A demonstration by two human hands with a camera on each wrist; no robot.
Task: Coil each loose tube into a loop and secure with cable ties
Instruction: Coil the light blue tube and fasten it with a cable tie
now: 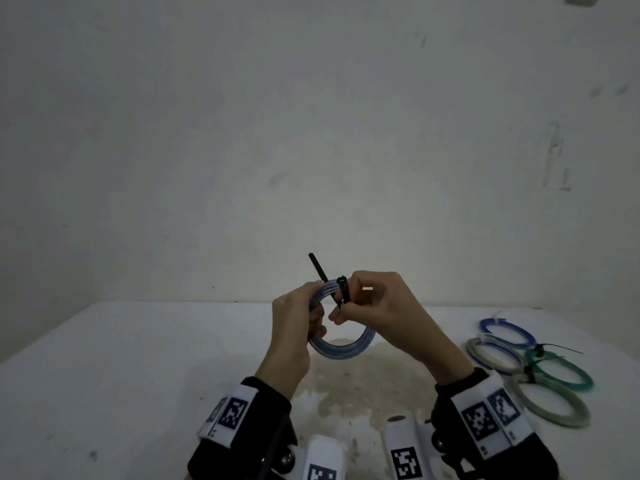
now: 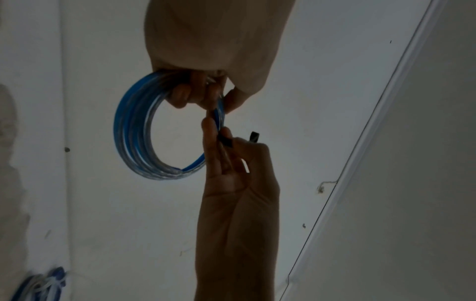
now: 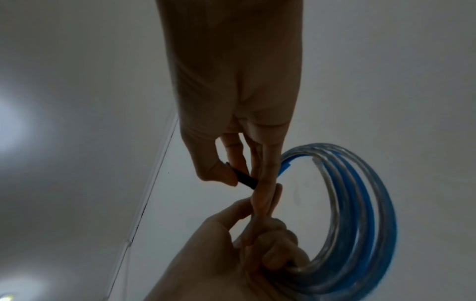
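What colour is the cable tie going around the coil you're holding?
Black: the thin plastic cable tie around the blue-and-clear tube coil; clearest in the head view.

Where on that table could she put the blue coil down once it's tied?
The left half of the table is bare, from the left hand out to the table's left edge. The stained patch under the held blue coil is also free. The right side is crowded: four tied coils lie overlapping there, beside the right hand.

White table (image 1: 138, 375) — stained — against a scuffed wall (image 1: 311, 133).
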